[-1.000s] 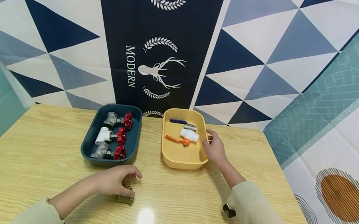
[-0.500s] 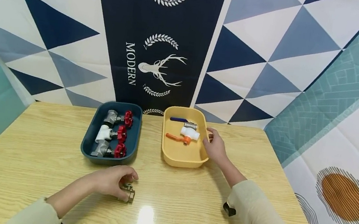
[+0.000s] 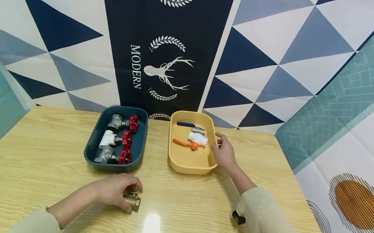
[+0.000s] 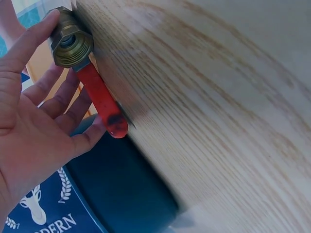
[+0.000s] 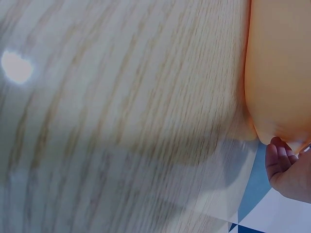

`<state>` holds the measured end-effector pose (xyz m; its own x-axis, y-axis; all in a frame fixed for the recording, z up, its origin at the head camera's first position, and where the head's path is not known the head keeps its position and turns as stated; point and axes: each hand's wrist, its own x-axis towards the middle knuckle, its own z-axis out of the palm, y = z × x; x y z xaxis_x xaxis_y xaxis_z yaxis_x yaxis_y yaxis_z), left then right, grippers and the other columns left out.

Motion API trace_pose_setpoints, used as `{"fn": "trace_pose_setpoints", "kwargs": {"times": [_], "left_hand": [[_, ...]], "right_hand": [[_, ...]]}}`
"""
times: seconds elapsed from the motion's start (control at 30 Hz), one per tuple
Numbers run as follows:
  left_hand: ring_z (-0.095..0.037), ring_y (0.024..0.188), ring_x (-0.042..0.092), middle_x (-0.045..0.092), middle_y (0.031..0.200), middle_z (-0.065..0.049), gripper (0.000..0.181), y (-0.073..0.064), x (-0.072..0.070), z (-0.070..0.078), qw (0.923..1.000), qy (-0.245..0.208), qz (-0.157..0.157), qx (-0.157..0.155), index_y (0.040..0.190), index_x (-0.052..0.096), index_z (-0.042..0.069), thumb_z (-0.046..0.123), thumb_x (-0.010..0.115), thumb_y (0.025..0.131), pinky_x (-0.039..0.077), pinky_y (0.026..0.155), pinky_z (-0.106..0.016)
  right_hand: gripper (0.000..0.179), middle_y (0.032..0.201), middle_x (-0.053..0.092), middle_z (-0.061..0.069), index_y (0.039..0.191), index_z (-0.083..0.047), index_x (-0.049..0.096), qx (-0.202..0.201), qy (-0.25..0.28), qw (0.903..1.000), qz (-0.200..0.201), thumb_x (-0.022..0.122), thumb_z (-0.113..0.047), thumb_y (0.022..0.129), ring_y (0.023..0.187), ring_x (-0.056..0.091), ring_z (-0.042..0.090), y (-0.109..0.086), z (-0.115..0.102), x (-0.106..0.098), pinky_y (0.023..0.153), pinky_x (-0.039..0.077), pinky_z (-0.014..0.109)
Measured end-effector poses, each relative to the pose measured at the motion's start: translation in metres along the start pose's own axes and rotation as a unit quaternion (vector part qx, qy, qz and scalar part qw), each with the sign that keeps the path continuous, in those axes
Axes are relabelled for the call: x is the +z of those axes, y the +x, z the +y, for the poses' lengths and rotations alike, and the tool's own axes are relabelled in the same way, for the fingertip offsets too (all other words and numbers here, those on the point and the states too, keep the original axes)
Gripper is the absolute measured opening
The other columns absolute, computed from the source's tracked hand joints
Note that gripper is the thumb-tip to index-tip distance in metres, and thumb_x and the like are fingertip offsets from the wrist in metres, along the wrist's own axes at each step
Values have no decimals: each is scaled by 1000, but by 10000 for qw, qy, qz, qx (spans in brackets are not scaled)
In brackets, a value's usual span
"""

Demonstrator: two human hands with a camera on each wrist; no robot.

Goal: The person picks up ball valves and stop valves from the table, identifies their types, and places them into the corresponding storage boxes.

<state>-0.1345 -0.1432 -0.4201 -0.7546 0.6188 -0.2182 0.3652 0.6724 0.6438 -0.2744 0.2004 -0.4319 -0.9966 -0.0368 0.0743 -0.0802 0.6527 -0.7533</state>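
In the head view my left hand (image 3: 114,190) has its thumb and fingers round a brass ball valve (image 3: 134,203), low over the table in front of the blue bin. The left wrist view shows the thumb on the valve's brass body, its threaded opening, and a red lever handle (image 4: 101,97) lying along the fingers. My right hand (image 3: 226,155) grips the right rim of a yellow bin (image 3: 187,168), fingers outside the wall. Inside that bin lie a white valve (image 3: 197,138) with an orange lever and a metal valve (image 3: 198,130) with a blue lever.
The dark blue bin (image 3: 143,126) holds two metal valves and a white valve (image 3: 108,139), all with red handwheels. Both bins stand at the back of the wooden table (image 3: 187,219), close to a patterned backdrop (image 3: 160,101).
My left hand has shifted slightly left, and more of the brass valve shows past the thumb. The right hand stays at the yellow bin's rim. The bins keep their places.
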Motion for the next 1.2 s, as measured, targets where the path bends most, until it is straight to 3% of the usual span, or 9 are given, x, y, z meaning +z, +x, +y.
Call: {"fn": "trace_pose_setpoints", "kwargs": {"times": [0.2,0.57,1.2], "left_hand": [[-12,88,48,56,94,7,54,-1,1,-1,9990,437,64,-114,109,60,15,36,84,64,41,76,-33],[-12,87,43,53,92,9,48,-2,5,0,9958,821,142,-371,101,62,16,33,84,63,38,79,-39],[-11,84,41,51,88,7,41,-1,8,0,9934,1122,140,-183,97,62,13,31,81,64,39,72,-31]], "right_hand": [[48,108,55,20,138,-4,40,27,-28,10000,81,49,-10,92,89,50,25,1,0,2,71,44,28],[47,106,52,18,138,-2,39,101,95,9999,68,47,-12,93,88,48,23,-1,-2,1,69,41,26],[47,107,53,19,138,0,40,183,190,9996,72,48,-12,93,89,50,23,-2,0,0,70,44,27]]}}
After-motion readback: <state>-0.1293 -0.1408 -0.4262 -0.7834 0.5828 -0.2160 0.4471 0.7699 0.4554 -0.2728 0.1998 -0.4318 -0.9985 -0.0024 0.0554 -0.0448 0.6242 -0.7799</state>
